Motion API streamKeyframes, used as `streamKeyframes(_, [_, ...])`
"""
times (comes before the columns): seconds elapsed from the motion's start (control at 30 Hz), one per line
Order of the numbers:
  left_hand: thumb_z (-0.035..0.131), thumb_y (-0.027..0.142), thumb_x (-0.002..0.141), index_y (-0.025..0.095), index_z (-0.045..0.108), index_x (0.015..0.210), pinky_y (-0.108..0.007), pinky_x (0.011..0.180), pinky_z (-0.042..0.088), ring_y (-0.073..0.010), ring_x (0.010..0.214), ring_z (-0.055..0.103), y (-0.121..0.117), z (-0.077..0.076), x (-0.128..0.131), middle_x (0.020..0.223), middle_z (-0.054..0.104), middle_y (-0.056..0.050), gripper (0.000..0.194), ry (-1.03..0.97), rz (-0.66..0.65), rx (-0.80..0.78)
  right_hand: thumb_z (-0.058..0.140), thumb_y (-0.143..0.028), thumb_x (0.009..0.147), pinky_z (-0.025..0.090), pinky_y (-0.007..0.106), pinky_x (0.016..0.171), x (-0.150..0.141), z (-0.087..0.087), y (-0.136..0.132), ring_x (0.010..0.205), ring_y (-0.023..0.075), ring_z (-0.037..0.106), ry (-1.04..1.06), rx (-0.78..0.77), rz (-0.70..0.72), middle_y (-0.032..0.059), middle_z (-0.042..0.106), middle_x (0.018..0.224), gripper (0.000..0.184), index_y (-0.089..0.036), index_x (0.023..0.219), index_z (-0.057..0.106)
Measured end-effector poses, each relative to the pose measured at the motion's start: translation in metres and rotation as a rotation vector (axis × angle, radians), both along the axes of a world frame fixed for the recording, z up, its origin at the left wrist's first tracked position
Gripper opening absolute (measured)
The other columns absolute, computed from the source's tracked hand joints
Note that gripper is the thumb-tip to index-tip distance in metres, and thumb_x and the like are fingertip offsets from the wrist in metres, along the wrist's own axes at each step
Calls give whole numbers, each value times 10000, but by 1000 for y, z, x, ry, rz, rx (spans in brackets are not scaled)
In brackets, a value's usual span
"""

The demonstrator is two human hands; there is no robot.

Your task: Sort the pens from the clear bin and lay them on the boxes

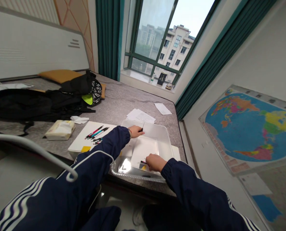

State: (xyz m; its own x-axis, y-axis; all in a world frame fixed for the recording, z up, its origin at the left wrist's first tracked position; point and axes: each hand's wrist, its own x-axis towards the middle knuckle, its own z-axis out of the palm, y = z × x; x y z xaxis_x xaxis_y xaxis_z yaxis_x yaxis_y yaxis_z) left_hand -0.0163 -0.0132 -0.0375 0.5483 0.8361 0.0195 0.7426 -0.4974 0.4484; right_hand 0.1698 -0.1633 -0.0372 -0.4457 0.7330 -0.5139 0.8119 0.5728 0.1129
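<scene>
A translucent plastic bin [165,134] stands at the front of the grey table, with white sheets or a white box [146,149] lying in it. My left hand [134,131] reaches over the bin's far left part, its fingers closed on a small black object [141,130] whose kind I cannot make out. Low over the near side of the bin, my right hand [155,162] is curled. Just left of its fingers is a small dark and yellow item [143,165]; whether the fingers grip it is hidden.
Several pens [97,133] lie on a white box [77,142] left of the bin. A tissue pack [60,130] and black backpack [42,104] are farther left. Loose papers [140,115] lie behind the bin. A white cable [46,154] crosses at front left.
</scene>
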Motion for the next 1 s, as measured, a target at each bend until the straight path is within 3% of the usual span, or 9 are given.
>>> streamKeyframes(0.13, [464, 486, 911, 158, 722, 867, -274, 643, 371, -202, 750, 622, 1, -3, -1, 830, 713, -92, 419, 23, -13, -7, 590, -92, 807, 538, 330, 766, -5, -1, -5, 932, 301, 711, 44, 39, 14, 211, 720, 955, 235, -82, 984, 744])
streamKeyframes(0.53, [431, 511, 919, 156, 716, 916, -275, 679, 402, -213, 801, 632, 2, -3, -2, 855, 711, -94, 455, 87, -62, -6, 530, -6, 826, 535, 339, 776, -7, 8, -14, 939, 303, 709, 74, 96, -41, 214, 716, 963, 280, -53, 1020, 725])
streamKeyframes(0.83, [450, 473, 927, 138, 724, 931, -270, 692, 418, -193, 753, 623, -2, 5, 1, 745, 691, -64, 433, 50, -77, -57, 546, -68, 838, 476, 316, 796, 6, -7, 13, 925, 272, 689, 179, 67, -33, 207, 714, 948, 218, -63, 926, 745])
streamKeyframes(1.0, [452, 456, 935, 131, 718, 933, -266, 676, 417, -182, 717, 621, -4, 7, 1, 690, 674, -53, 420, 40, -91, -78, 612, -56, 760, 434, 265, 729, 10, -14, 26, 866, 239, 677, 280, 35, -148, 134, 718, 862, 176, -105, 877, 733])
